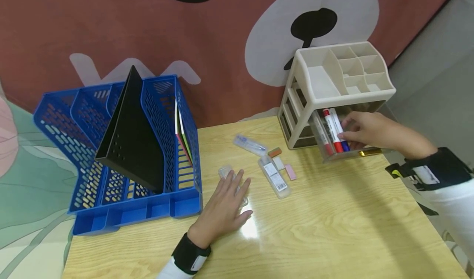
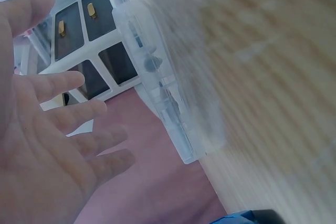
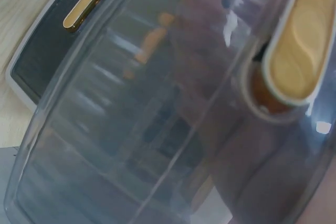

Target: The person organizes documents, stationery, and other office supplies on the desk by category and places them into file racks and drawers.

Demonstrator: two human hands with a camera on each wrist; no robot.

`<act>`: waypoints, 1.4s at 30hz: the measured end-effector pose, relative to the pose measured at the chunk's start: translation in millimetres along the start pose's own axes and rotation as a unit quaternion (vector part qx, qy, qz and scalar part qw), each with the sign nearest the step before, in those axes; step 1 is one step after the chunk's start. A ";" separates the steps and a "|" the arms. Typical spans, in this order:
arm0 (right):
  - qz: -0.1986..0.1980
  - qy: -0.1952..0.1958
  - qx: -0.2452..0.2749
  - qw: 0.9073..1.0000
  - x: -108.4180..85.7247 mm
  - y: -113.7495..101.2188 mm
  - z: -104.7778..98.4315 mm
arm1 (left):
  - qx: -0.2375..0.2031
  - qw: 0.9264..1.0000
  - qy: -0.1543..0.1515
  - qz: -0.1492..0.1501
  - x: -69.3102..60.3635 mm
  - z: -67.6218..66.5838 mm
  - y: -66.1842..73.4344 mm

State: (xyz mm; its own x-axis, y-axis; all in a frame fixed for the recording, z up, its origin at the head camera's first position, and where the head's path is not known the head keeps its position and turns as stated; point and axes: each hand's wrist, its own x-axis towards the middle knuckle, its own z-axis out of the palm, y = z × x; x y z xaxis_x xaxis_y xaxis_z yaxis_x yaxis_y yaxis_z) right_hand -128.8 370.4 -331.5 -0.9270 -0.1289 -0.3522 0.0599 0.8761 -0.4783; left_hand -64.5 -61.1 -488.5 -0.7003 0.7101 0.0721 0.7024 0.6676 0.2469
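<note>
In the head view my right hand reaches into the pulled-out clear drawer of a cream desktop organizer. Its thumb and forefinger pinch a blue-capped white marker, which lies against a red-capped marker. Through the drawer's clear front the right wrist view gives only a dim look at the hand. My left hand is spread low above a clear plastic case, partly covering it. The left wrist view shows this palm with straight fingers, beside a clear case with small parts inside.
Mid-table lie a case with a barcode label, a slim clear case, and orange-green, white and pink erasers. A blue file rack at left holds a black folder and thin booklets. Behind hangs a patterned cloth.
</note>
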 end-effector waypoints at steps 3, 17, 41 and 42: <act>-0.009 -0.002 -0.004 1.000 1.4 -3.9 -0.9 | 0.005 1.000 0.004 -0.002 -1.0 -0.1 -1.4; -0.033 0.014 -0.028 0.999 0.9 -14.7 -1.1 | 0.010 1.000 0.028 -0.009 -6.9 -1.4 -5.5; -0.217 0.287 -0.152 0.921 -40.6 -31.3 21.3 | 0.043 0.997 0.066 0.017 -25.1 -5.8 -11.0; -0.235 0.300 -0.151 0.912 -41.5 -30.6 22.6 | 0.043 0.997 0.068 0.019 -26.2 -6.2 -11.3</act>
State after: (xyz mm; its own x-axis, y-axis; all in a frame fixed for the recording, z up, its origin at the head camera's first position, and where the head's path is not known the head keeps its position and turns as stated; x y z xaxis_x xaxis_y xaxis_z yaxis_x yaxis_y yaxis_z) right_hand -83.8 338.5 -320.5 -0.8650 -0.3249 0.3824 -0.4169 0.8895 -0.1874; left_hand -54.9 -88.6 -487.2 -0.6802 0.7018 0.2115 0.7324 0.6624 0.1576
